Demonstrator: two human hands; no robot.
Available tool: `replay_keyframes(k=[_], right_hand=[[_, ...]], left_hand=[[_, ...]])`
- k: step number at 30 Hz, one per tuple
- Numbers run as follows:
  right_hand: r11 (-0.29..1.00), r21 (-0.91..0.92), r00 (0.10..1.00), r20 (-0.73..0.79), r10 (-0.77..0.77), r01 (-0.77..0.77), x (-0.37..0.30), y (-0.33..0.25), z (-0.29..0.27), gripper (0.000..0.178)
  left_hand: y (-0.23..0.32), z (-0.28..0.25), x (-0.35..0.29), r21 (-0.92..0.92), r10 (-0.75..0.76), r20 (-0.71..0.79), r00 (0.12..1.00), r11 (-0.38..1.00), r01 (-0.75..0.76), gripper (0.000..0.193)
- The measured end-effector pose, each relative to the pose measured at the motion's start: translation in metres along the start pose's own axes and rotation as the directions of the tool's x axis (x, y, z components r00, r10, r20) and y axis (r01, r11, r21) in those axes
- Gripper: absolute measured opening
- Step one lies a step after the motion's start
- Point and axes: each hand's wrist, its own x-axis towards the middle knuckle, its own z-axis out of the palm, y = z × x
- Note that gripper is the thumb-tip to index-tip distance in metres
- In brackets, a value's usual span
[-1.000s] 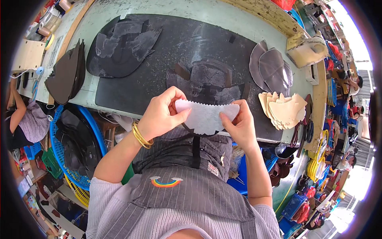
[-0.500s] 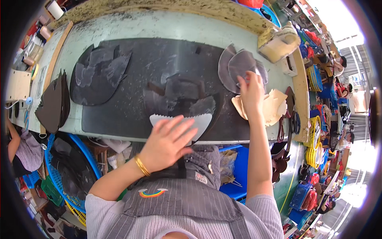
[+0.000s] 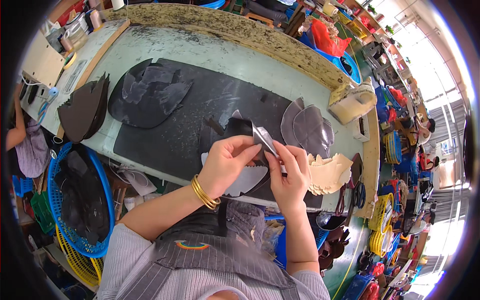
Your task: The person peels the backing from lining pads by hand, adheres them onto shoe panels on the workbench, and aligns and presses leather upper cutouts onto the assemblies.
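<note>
Over the front of a black mat (image 3: pixel 145 140) both my hands are close together. Between their fingertips is a thin, shiny dark-grey sheet piece (image 3: pixel 263 139), bent upright along its edge. My left hand (image 3: pixel 227 162) pinches it from the left; my right hand (image 3: pixel 290 175) pinches it from the right. Beneath them lies a light-grey piece (image 3: pixel 247 181) with a zigzag edge, on dark cut pieces partly hidden by my hands. Right of the hands are rounded, glossy grey sheet pieces (image 3: pixel 312 130) and a stack of cream scalloped pieces (image 3: pixel 330 172).
Dark cut pieces (image 3: pixel 145 97) lie at the mat's left, with brown pieces (image 3: pixel 84 110) farther left. A yellowed plastic container (image 3: pixel 352 102) stands at the back right. A raised wooden edge (image 3: pixel 225 32) bounds the table. A blue basket (image 3: pixel 107 200) stands below left.
My right hand has come from the rounded grey pieces to the middle with a thin sheet piece. My left hand has lifted off the zigzag-edged piece and now pinches that sheet. The view has turned.
</note>
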Motion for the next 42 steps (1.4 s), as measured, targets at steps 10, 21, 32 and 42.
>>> replay_keyframes(k=[10,21,32,42], right_hand=[[0.931,0.007,0.931,0.017,-0.364,0.364,0.010,-0.036,-0.012,0.033],[0.812,0.537,0.967,0.220,0.126,-0.228,-0.010,-0.063,-0.033,0.012],[0.930,0.119,0.931,-0.075,0.356,-0.347,-0.047,-0.059,-0.013,0.007],[0.505,-0.734,0.503,0.256,0.825,-0.455,-0.268,0.049,-0.130,0.018]], left_hand=[[0.027,0.000,-0.040,-0.232,0.069,-0.002,0.998,0.970,-0.068,0.017],[0.050,0.008,-0.059,-0.451,-0.088,0.180,0.980,0.878,0.162,0.018],[0.023,0.031,-0.075,-0.515,-0.229,-0.071,0.971,0.842,0.162,0.009],[0.004,-0.018,-0.046,-0.079,-0.232,0.034,0.972,0.969,0.234,0.018]])
